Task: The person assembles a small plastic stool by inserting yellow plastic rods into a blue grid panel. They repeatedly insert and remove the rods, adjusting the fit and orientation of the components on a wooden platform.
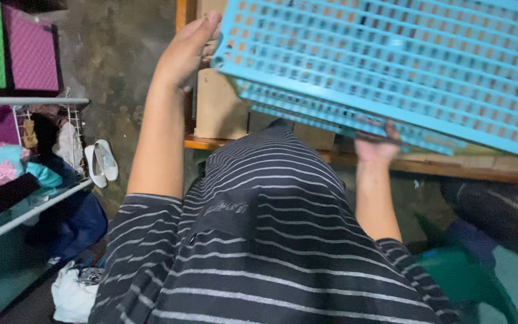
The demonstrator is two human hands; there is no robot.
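The blue plastic grid panel occupies the upper right of the head view, from 12 o'clock round to 3 o'clock, held up in the air and tilted so that its near edge runs down toward the right. It appears to be two stacked layers, though the join between them is not clear.

Hand state:
- The left hand, at 11 o'clock, lies with the palm flat against the panel's left corner, fingers extended and spread wide. It presses rather than wraps.
- The right hand, just right of centre, is curled under the lower edge of the panel, gripping it from below. The fingertips are partly hidden by the edge.

Surroundings: a wooden shelf with cardboard boxes sits directly behind and below the panel. A white wire rack holding clothes stands at 9 o'clock, and a pair of white shoes lies on the concrete floor beside it.

Risks, as judged from this position:
- The left palm has no closed grip, so the corner is likely to slide off it, leaving the full weight on the right hand.
- The tilt favours a slip toward 3 o'clock.
- If the layers are loose, the lower one may drop away.
- The near edge can strike the boxes or shelf
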